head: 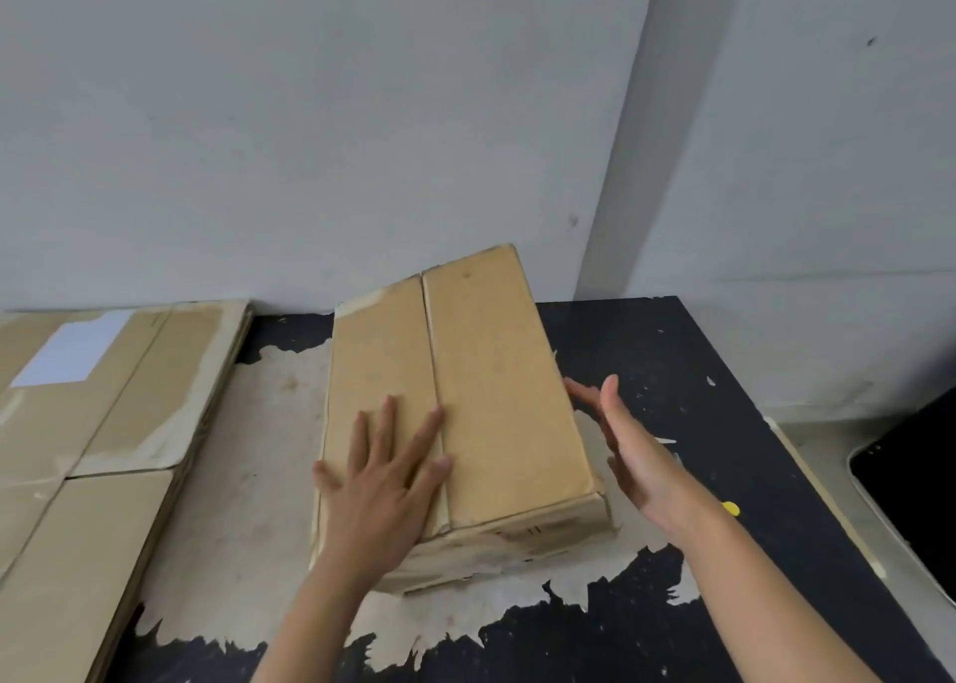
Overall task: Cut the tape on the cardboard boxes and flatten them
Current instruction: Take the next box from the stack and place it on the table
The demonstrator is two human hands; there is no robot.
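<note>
A closed brown cardboard box (pixel 496 387) stands on the worn black table (pixel 698 372), its two top flaps meeting along a lengthwise seam. My left hand (pixel 385 480) lies flat on the near left flap with fingers spread and straight. My right hand (pixel 628 444) is open beside the box's right side, fingers straight, fingertips at or very near the side wall. No cutting tool is in view.
A stack of flattened cardboard boxes (pixel 103 424) lies at the left of the table, one with a white label. A small yellow object (pixel 730 508) sits on the table behind my right wrist. A grey wall rises behind; a dark object (pixel 910 475) sits at far right.
</note>
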